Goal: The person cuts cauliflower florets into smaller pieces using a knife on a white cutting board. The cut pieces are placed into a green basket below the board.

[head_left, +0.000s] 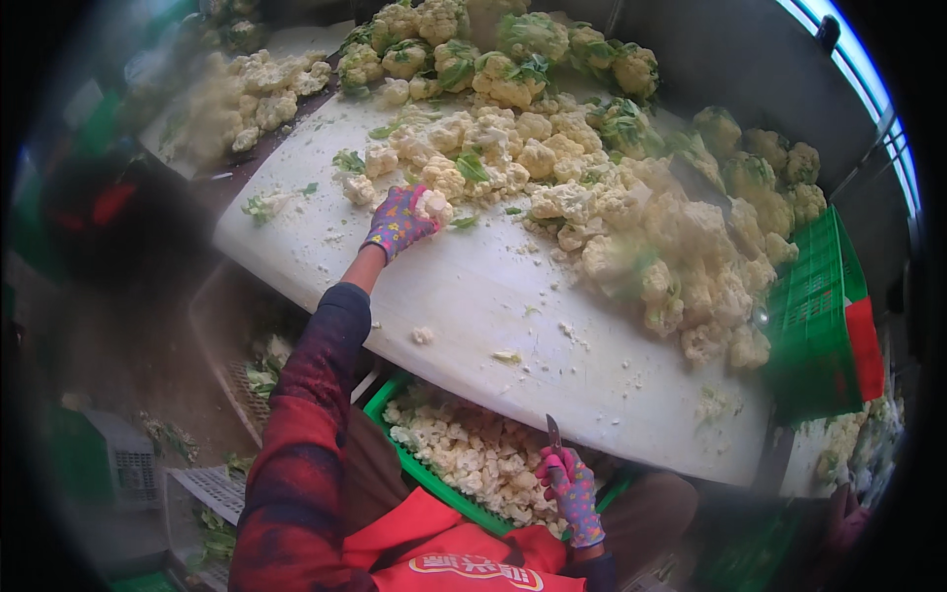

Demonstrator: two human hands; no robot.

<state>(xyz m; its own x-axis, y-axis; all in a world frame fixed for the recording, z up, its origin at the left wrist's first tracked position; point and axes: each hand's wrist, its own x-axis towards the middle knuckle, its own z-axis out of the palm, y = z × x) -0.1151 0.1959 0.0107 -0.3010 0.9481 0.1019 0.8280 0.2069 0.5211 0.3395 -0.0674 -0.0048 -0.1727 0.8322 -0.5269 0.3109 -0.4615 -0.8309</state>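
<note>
My left hand [400, 222], in a purple flowered glove, reaches over the white table [444, 296] with its fingers closed around a cauliflower piece [434, 205]. Just beyond it lies a heap of cut cauliflower [493, 148]. Close to the table's front edge, my right hand [574, 498], gloved alike, grips a small knife [553, 430] with the dark blade pointing up. Below the blade, a green crate [404, 446] full of small cauliflower florets [473, 464] sits partly under the table edge, between my legs.
Whole cauliflower heads [503, 74] with green leaves are piled at the back. More cauliflower [681, 257] covers the table's right side, beside a green basket [814, 316]. White crates [212, 490] with leaf trimmings stand at lower left. Another pile [256, 99] lies at far left.
</note>
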